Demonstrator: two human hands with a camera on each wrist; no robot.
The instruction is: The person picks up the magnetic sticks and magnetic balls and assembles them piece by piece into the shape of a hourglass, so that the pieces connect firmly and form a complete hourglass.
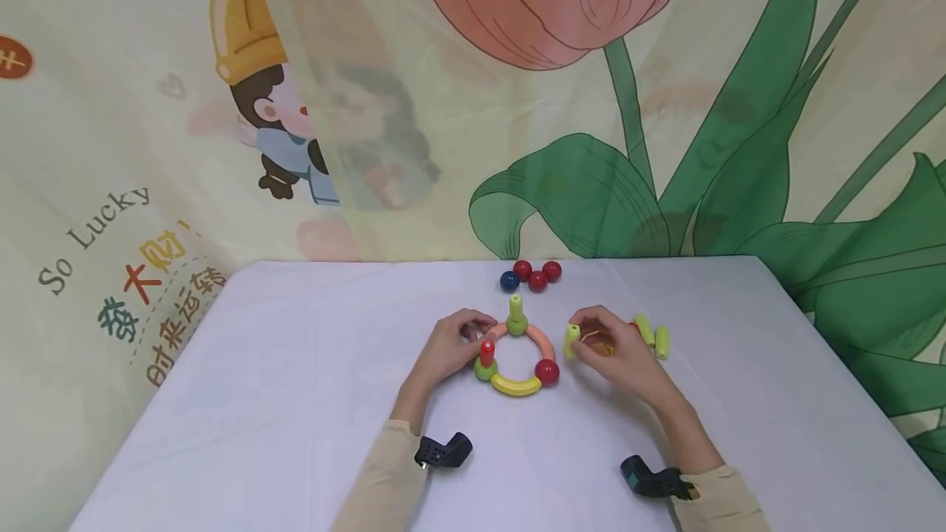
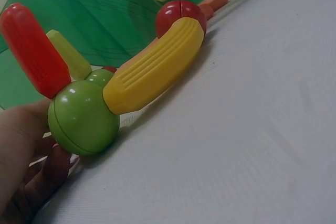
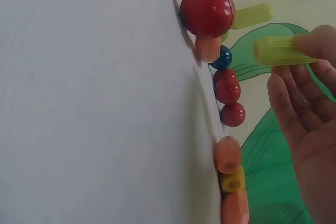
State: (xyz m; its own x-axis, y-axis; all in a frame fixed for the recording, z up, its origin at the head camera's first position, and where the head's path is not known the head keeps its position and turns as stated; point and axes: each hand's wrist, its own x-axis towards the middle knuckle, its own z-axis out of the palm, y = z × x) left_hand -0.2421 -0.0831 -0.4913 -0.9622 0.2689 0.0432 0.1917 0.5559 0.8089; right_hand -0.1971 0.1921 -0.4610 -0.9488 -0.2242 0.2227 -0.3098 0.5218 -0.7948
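Note:
A ring of toy building pieces stands on the white table. A yellow curved piece [image 1: 516, 386] links a green ball [image 2: 84, 118] to a red ball [image 1: 547, 372]; salmon curved pieces [image 1: 542, 341] form its other sides. Upright on the left green ball is a red rod [image 2: 34, 50]; a light green rod [image 1: 516, 306] tops the back green ball [image 1: 516, 324]. My left hand [image 1: 452, 347] grips the ring's left side, its fingertips partly hidden behind the ball. Right of the ring, my right hand [image 1: 615, 351] pinches another light green rod [image 3: 283, 51] between thumb and fingers, above the table.
Behind the ring lie a blue ball [image 1: 509, 281] and several red balls [image 1: 538, 280]. Loose light green rods [image 1: 662, 342] rest beyond my right hand, and salmon and yellow pieces [image 3: 232, 179] show there too. A printed cloth [image 1: 443, 105] hangs at the table's back edge.

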